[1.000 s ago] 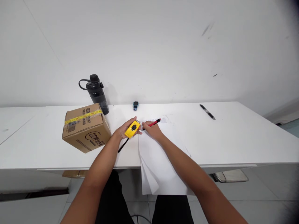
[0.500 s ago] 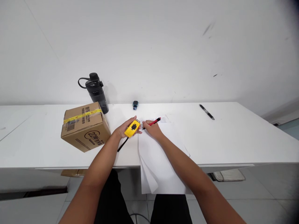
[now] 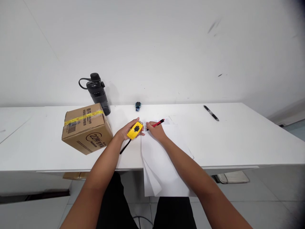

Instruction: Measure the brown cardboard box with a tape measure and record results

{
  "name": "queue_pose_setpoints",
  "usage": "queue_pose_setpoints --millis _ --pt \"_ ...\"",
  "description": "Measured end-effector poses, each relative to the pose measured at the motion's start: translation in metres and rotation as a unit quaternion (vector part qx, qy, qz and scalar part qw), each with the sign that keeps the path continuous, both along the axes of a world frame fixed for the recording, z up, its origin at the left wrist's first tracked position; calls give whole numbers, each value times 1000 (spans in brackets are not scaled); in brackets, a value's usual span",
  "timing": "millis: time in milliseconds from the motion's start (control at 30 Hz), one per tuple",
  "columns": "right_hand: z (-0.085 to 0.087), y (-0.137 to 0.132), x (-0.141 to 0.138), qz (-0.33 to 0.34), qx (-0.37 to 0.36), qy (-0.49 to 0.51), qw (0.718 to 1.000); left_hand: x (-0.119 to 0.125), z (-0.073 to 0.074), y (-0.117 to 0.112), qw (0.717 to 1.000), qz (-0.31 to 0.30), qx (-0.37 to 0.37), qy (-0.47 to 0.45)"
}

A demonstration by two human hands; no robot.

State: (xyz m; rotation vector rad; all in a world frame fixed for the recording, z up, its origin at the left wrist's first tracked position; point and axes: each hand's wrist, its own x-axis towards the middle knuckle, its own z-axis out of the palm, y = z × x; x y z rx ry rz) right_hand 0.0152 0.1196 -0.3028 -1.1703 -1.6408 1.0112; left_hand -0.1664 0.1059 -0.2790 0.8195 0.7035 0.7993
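Note:
In my left hand (image 3: 124,132) lies a yellow tape measure (image 3: 135,130), its black wrist strap hanging down onto the table. My right hand (image 3: 156,131) grips a red and black pen (image 3: 158,123), tilted with its tip down near the top left of the white paper sheets (image 3: 162,162). Writing or print shows on the upper part of the sheets, partly covered by my right hand and too small to read. The sheets hang over the table's front edge, and one lower corner is curled.
To the left stands a taped cardboard box (image 3: 86,130), with a dark water bottle (image 3: 98,92) behind it. A wristwatch (image 3: 137,106) lies near the wall. A black pen (image 3: 211,113) rests on the right part of the white table (image 3: 238,143).
The pen in my right hand has shifted very slightly over the paper. The whole view has moved a little; my left hand still holds the tape measure in the same place.

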Motion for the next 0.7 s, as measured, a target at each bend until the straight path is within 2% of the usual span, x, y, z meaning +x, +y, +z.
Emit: queue_pose_setpoints --millis 100,267,467,600,700 --pt "1 -1 0 9 -5 -2 1000 2 5 -2 1000 -14 -6 7" --pt "1 -1 1 3 -2 0 1000 5 12 -11 999 45 -23 5" --pt "-2 1 0 -27 -6 -2 1000 -3 11 -23 996 86 -20 -2" --pt "-1 1 0 -2 -9 4 1000 -4 11 -22 996 85 -18 0" --pt "-1 1 1 -20 -2 0 1000 0 10 -17 997 73 -20 5"
